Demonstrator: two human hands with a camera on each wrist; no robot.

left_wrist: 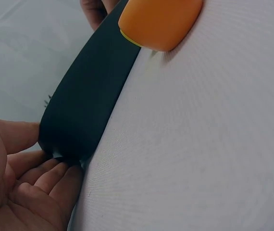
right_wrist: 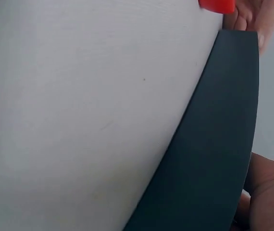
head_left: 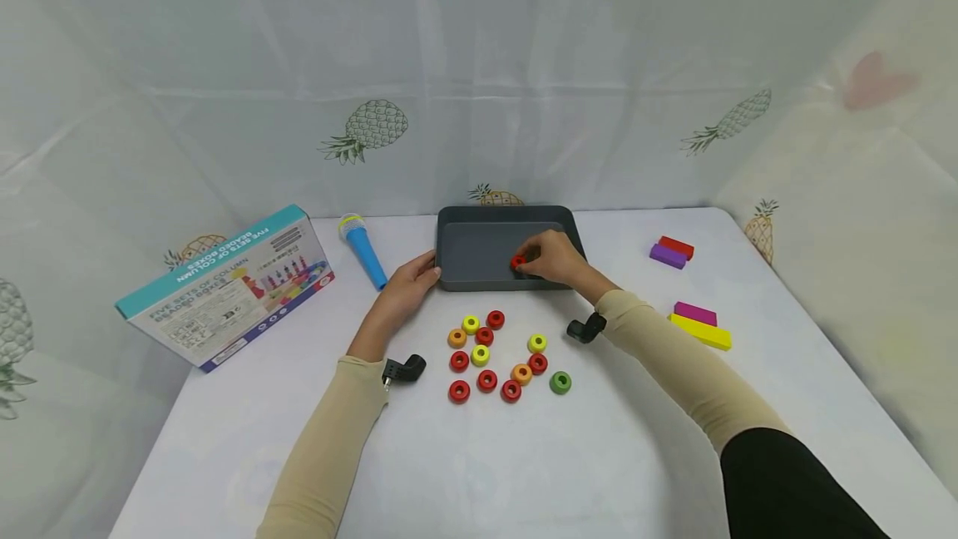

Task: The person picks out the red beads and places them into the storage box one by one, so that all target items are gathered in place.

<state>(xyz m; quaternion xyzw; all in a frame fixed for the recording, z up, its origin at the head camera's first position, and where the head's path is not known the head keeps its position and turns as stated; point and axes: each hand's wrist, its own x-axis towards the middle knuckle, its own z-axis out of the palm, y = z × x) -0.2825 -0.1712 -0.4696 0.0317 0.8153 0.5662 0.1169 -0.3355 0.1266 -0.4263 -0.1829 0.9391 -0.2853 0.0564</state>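
Observation:
My right hand [head_left: 551, 258] reaches over the front rim of the dark grey tray [head_left: 464, 284] and pinches a red ring bead [head_left: 517, 262] inside it. In the right wrist view the tray's front wall [right_wrist: 214, 125] hides the bead and most of that hand's fingers. At the tray's front left corner my left hand [head_left: 410, 285] holds the edge. The left wrist view shows its thumb at the rim and fingers [left_wrist: 50, 178] around the corner. Several red, yellow and orange ring beads [head_left: 486, 380] and a green one [head_left: 560, 383] lie on the table in front of the tray.
On the left a toy box [head_left: 239, 289] stands tilted beside a blue toy microphone [head_left: 364, 254]. To the right lie red, purple [head_left: 669, 256], magenta and yellow blocks [head_left: 699, 331]. A pineapple-print cloth [head_left: 479, 65] hangs behind the white table.

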